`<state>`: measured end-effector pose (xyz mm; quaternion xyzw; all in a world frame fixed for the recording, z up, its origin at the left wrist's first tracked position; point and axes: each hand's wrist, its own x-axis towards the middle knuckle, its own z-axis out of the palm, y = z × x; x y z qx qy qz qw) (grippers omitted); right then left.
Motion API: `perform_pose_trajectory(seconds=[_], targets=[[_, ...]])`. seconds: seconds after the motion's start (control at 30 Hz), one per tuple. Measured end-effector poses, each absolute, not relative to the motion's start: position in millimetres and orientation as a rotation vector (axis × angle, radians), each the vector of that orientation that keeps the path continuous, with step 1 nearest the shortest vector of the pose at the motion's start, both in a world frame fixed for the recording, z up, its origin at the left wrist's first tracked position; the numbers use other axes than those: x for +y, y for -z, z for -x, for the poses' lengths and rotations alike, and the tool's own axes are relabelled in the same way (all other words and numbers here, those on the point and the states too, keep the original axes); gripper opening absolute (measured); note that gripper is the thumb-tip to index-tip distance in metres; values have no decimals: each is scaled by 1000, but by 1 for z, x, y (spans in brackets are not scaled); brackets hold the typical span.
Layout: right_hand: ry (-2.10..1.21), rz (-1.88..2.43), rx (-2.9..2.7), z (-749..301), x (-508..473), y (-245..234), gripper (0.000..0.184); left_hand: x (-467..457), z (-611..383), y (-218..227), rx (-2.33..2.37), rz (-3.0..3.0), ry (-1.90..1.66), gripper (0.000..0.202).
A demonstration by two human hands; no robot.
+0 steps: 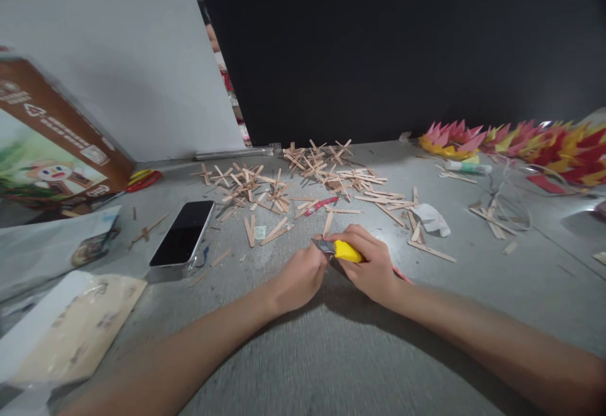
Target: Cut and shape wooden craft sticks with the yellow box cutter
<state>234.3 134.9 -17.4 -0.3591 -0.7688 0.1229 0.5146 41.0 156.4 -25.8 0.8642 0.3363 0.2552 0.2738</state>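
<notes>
My right hand [368,261] is wrapped around a yellow utility knife [348,251], its grey blade end pointing left. Close against that blade, my left hand [303,276] is closed in a pinch on a wooden craft stick [328,222]. The stick's upper end shows just beyond the blade; the rest is hidden by the fingers and knife. A thin red item [402,274] lies partly under my right wrist. Ahead of both hands, a red pen-like item [322,205] rests among loose craft sticks [372,179].
Crossed-stick pieces [250,185] are heaped near the black panel [402,43]. A phone [184,233], scissors [143,180], a brown carton [61,132] and a paper packet [80,331] lie left. Rightward are crumpled tissue [432,219], a glue tube [468,167], a cord and folded-paper decorations [534,144].
</notes>
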Motion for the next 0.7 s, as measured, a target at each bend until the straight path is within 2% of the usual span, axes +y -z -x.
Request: perform_pose_trajectory(seconds=[0.17,0.7], targets=[[-345,945,-1826,-233,137,22,26,156,-40,32,941,-2272,-625,30],[-212,983,-1997,-232,140,23,39,156,-44,30,895,-2186,-638,39]])
